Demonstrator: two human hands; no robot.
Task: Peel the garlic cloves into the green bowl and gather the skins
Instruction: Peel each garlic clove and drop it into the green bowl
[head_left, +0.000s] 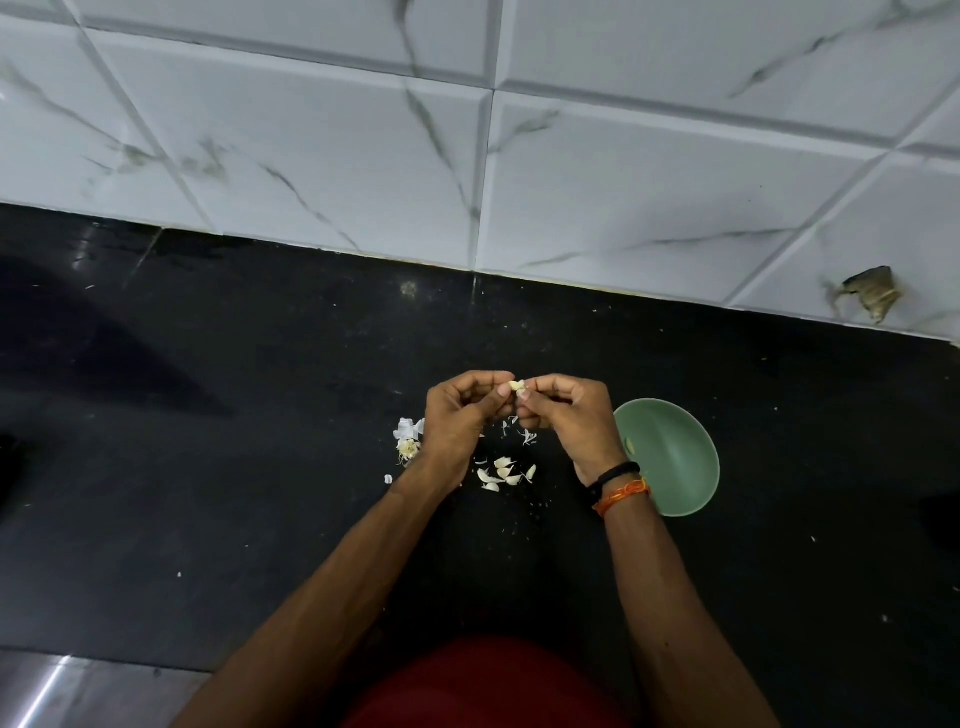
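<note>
Over the black counter, my left hand (460, 415) and my right hand (569, 415) meet fingertip to fingertip, both pinching one pale garlic clove (516, 385). Below them lies a small cluster of several garlic cloves (501, 473). Thin bits of skin (525, 435) are scattered under my right hand. A white heap of skins and the garlic stem (408, 439) lies just left of my left hand. The green bowl (675, 457) stands right of my right wrist, partly hidden by it, with one small pale piece (629, 445) visible inside.
The black countertop (234, 467) runs back to a white marble-patterned tiled wall (467, 156). A chipped hole in the tile (870, 299) shows at the far right. A steel edge (52, 686) sits at the near left. Tiny skin flecks dot the counter.
</note>
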